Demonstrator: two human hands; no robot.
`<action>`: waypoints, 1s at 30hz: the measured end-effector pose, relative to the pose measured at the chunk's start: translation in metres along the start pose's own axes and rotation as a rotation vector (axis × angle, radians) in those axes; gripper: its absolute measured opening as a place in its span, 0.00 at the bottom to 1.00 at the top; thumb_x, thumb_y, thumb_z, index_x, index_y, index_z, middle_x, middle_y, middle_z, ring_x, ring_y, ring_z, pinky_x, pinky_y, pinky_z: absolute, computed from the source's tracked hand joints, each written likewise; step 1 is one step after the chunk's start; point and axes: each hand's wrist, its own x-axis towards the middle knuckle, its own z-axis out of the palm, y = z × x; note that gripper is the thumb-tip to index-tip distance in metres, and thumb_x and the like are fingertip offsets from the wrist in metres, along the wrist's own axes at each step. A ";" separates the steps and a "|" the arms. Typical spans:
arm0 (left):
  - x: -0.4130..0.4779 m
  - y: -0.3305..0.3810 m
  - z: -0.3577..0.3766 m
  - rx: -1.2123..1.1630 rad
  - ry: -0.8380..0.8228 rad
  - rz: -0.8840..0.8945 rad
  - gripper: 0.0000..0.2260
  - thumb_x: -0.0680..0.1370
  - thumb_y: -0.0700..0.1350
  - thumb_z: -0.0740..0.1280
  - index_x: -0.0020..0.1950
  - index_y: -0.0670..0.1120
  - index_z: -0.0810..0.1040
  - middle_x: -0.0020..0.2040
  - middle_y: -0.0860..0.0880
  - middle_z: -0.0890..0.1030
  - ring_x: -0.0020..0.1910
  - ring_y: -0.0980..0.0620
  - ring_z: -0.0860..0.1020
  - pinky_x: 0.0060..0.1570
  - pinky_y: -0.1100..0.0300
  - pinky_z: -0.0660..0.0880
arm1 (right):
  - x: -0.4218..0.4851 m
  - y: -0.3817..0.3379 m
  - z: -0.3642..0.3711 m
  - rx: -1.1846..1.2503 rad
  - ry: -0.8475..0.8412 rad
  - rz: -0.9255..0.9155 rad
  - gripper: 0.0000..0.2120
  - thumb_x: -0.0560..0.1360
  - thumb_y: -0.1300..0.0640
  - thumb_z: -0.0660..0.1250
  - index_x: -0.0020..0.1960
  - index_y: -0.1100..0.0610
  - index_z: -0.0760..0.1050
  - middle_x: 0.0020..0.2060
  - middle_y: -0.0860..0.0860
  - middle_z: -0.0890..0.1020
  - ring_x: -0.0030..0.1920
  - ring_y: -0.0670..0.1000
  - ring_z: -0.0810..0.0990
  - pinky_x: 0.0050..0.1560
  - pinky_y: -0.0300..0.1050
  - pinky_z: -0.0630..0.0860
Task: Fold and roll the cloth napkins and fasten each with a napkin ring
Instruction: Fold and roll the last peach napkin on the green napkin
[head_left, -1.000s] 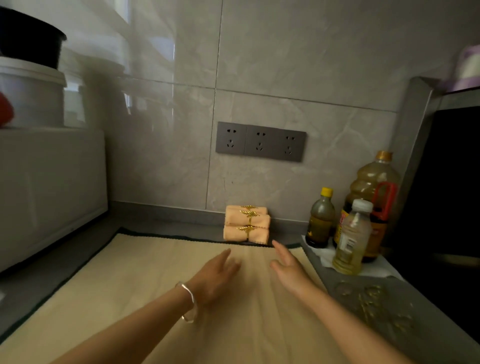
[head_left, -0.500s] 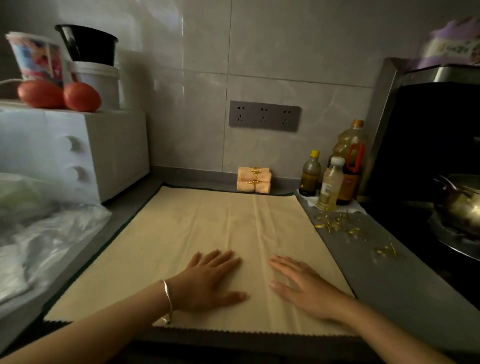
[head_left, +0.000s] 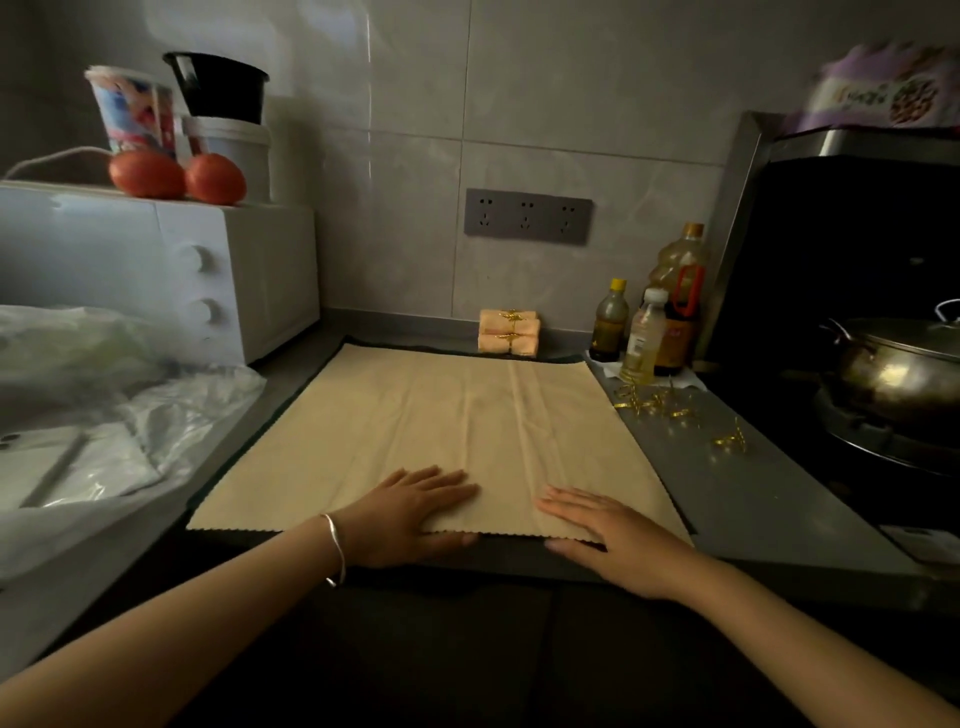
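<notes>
A large beige cloth napkin (head_left: 415, 431) lies spread flat on the dark counter. My left hand (head_left: 410, 512) rests palm down on its near edge, the thumb at or under the hem. My right hand (head_left: 602, 525) lies flat on the near edge to the right, fingers spread, thumb below the hem. Neither hand has lifted the cloth. Against the back wall sits a stack of rolled peach napkins (head_left: 509, 332), each bound with a gold ring. Several loose gold napkin rings (head_left: 654, 402) lie on the grey counter to the right of the cloth.
A white oven (head_left: 156, 270) with two tomatoes and tubs on top stands at the left, with plastic bags (head_left: 104, 415) in front. Oil bottles (head_left: 654, 322) stand at the back right. A metal pot (head_left: 904, 369) sits on the stove at far right.
Both hands slid back along the cloth from its far part to the near edge. The camera view pulled back and tilted down, showing the whole napkin.
</notes>
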 end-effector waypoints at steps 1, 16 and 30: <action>-0.003 0.000 -0.003 -0.032 0.019 0.012 0.32 0.73 0.68 0.52 0.75 0.61 0.52 0.77 0.58 0.53 0.76 0.56 0.50 0.74 0.58 0.47 | 0.000 0.000 -0.002 0.021 0.008 -0.003 0.24 0.79 0.42 0.55 0.74 0.41 0.58 0.74 0.38 0.57 0.73 0.37 0.52 0.73 0.36 0.48; -0.033 -0.026 -0.092 -0.080 -0.078 -0.202 0.14 0.80 0.52 0.59 0.60 0.48 0.78 0.55 0.52 0.79 0.50 0.56 0.76 0.53 0.67 0.70 | 0.001 0.012 -0.078 0.189 -0.100 0.092 0.20 0.73 0.39 0.56 0.51 0.50 0.80 0.45 0.52 0.83 0.46 0.54 0.80 0.50 0.49 0.75; 0.027 -0.076 -0.147 -0.167 -0.131 -0.266 0.09 0.75 0.56 0.66 0.47 0.53 0.80 0.44 0.54 0.82 0.41 0.58 0.79 0.44 0.68 0.74 | 0.075 0.031 -0.155 0.142 -0.135 0.161 0.10 0.76 0.44 0.62 0.45 0.45 0.81 0.39 0.40 0.83 0.42 0.40 0.82 0.44 0.35 0.76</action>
